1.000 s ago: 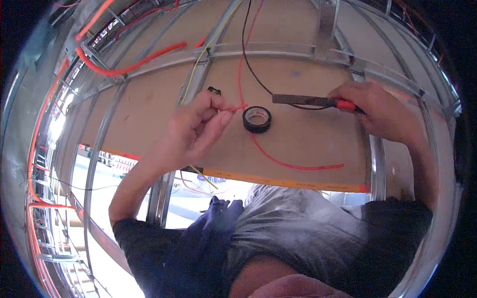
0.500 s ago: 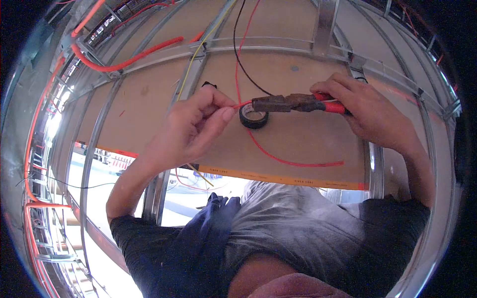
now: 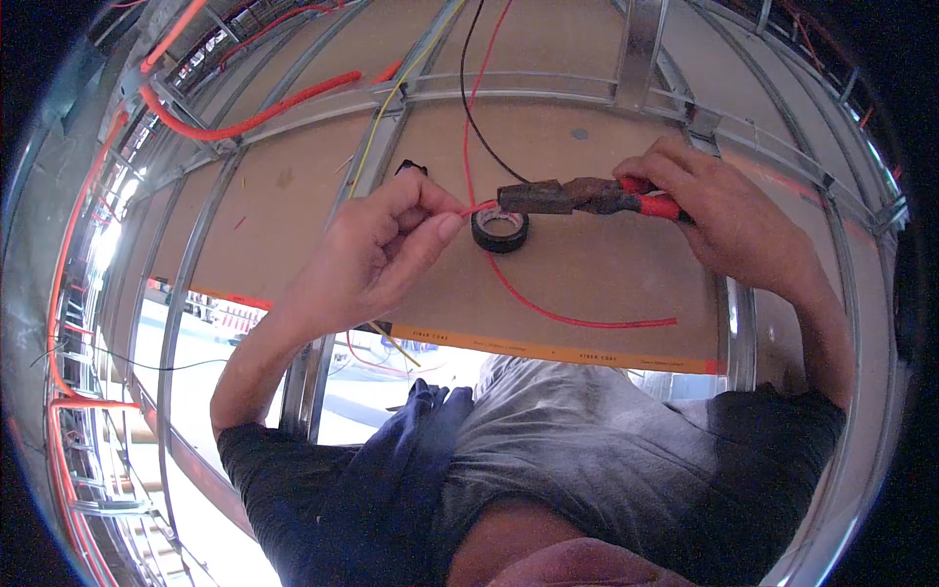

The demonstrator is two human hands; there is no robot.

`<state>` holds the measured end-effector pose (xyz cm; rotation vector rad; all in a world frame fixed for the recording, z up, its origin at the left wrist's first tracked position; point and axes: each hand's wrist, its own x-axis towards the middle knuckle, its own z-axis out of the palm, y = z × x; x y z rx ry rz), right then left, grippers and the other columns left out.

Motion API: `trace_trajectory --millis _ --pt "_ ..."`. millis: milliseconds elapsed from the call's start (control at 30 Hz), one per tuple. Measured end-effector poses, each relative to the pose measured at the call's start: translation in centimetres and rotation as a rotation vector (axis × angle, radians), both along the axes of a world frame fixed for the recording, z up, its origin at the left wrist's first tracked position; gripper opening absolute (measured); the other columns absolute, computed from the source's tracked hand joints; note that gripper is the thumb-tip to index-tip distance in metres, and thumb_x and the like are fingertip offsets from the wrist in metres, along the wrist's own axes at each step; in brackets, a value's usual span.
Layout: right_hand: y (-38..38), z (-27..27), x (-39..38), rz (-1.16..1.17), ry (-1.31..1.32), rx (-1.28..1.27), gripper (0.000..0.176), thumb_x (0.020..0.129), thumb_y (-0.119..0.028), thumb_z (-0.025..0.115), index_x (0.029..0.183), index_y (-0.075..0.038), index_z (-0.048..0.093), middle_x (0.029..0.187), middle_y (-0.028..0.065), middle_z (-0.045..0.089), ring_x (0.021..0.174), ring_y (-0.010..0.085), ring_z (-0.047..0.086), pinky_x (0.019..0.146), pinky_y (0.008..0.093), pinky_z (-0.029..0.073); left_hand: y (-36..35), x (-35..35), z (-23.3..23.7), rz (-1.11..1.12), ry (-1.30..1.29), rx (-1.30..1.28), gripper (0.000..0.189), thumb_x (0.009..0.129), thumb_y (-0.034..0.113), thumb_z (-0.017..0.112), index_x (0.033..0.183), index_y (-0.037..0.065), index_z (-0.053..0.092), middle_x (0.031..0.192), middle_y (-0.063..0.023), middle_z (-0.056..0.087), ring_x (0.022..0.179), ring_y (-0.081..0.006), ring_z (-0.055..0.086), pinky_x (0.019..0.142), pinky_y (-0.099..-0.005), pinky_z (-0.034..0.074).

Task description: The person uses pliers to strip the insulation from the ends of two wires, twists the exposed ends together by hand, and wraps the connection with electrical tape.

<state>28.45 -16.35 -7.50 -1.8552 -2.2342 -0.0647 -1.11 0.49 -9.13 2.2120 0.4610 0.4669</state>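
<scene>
My left hand [image 3: 386, 249] pinches the end of a thin red wire [image 3: 476, 207] between thumb and fingers. My right hand [image 3: 724, 220] grips red-handled pliers [image 3: 577, 199], whose rusty jaws touch the wire's tip just right of my left fingers. A roll of black tape [image 3: 500, 230] lies on the brown board [image 3: 293, 205] right under the jaws. The red wire [image 3: 577, 319] loops across the board below the tape and also runs up toward the top edge.
A black wire [image 3: 479, 127] and a yellow wire [image 3: 377, 132] run up the board between metal studs [image 3: 641, 44]. Orange conduit [image 3: 245, 122] crosses the upper left. A small black part [image 3: 411, 167] lies above my left hand. Open gaps show below the board's edge.
My right hand has brought the pliers leftward from the board's right side to the wire's tip. In the last half second both hands have hardly moved.
</scene>
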Motion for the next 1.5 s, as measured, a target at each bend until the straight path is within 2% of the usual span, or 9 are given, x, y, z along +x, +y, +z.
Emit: trace_trajectory --millis 467,933,1133,1200,1233,1333,1400,1433,1500 --pt "0.0 0.4 -0.7 -0.017 -0.029 -0.034 0.052 0.073 0.012 0.055 0.120 -0.008 0.056 0.112 0.0141 0.056 0.104 0.0359 0.058 0.089 0.0454 0.047 -0.1 -0.1 -0.1 -0.023 -0.019 -0.017 0.011 0.099 0.010 0.058 0.104 0.001 0.058 0.091 -0.0018 0.062 0.083 -0.0044 0.056 0.073 -0.0192 0.045" --pt "-0.5 0.8 -0.9 -0.106 -0.117 -0.086 0.043 0.075 0.005 0.059 0.116 -0.008 0.056 0.105 0.0137 0.060 0.102 0.0351 0.060 0.086 0.0449 0.047 -0.3 -0.2 0.5 -0.009 0.065 0.138 0.011 0.097 0.012 0.061 0.101 0.001 0.061 0.082 -0.0029 0.065 0.073 -0.0064 0.059 0.063 -0.0230 0.046" --pt "-0.6 3.4 -0.4 0.049 0.042 -0.456 0.029 0.074 -0.007 0.065 0.103 -0.004 0.061 0.095 0.0149 0.066 0.095 0.0344 0.063 0.083 0.0440 0.047 -0.7 -1.3 0.3 -0.204 0.107 0.501 0.011 0.087 0.008 0.066 0.097 0.005 0.063 0.071 -0.0097 0.062 0.061 -0.0239 0.063 0.054 -0.0344 0.048" --pt "0.6 4.4 0.0 -0.006 0.362 -1.058 0.020 0.078 -0.010 0.065 0.097 -0.003 0.062 0.085 0.0144 0.065 0.085 0.0354 0.064 0.077 0.0419 0.049 -0.8 -1.1 0.0 -0.281 0.132 0.627 0.015 0.082 0.005 0.066 0.097 0.007 0.062 0.067 -0.0105 0.057 0.061 -0.0303 0.062 0.052 -0.0387 0.048" --pt "0.5 4.4 0.0 -0.005 0.364 -1.063 0.020 0.078 -0.010 0.065 0.097 -0.003 0.062 0.085 0.0144 0.065 0.085 0.0354 0.064 0.077 0.0419 0.049 -1.0 -1.0 -0.3 -0.309 -0.014 0.651 0.017 0.079 0.005 0.067 0.095 0.007 0.062 0.066 -0.0090 0.056 0.060 -0.0296 0.061 0.051 -0.0389 0.048" --pt "0.1 3.1 0.8 0.045 0.319 -0.928 0.015 0.088 -0.016 0.064 0.095 -0.003 0.062 0.074 0.0104 0.064 0.072 0.0294 0.065 0.069 0.0375 0.049 -0.4 -1.2 -1.1 -0.321 -0.169 0.662 0.019 0.074 0.006 0.068 0.091 0.008 0.060 0.065 -0.0071 0.054 0.057 -0.0282 0.060 0.050 -0.0388 0.048" --pt "0.1 0.7 1.1 0.346 0.059 -0.119 0.023 0.095 -0.025 0.062 0.091 -0.003 0.062 0.066 0.0050 0.062 0.064 0.0186 0.063 0.061 0.0317 0.049 -0.2 -1.6 -1.1 -0.312 -0.171 0.662 0.019 0.073 0.007 0.069 0.089 0.009 0.059 0.064 -0.0066 0.053 0.057 -0.0275 0.059 0.050 -0.0386 0.048" --pt "0.1 1.1 1.2 0.346 0.066 -0.120 0.023 0.095 -0.025 0.062 0.091 -0.003 0.062 0.066 0.0050 0.062 0.064 0.0186 0.063 0.061 0.0317 0.049 -0.3 -1.7 -0.9 -0.347 -0.174 0.680 0.018 0.073 0.007 0.069 0.088 0.009 0.059 0.064 -0.0063 0.052 0.055 -0.0268 0.059 0.049 -0.0380 0.047" --pt "0.5 3.3 1.5 0.179 0.468 -1.081 0.029 0.100 -0.033 0.056 0.098 -0.005 0.063 0.071 0.0003 0.062 0.063 0.0110 0.060 0.059 0.0307 0.049 -0.3 -1.4 -0.7 -0.384 -0.183 0.701 0.017 0.074 0.006 0.068 0.087 0.009 0.058 0.064 -0.0060 0.051 0.054 -0.0260 0.058 0.049 -0.0375 0.047"
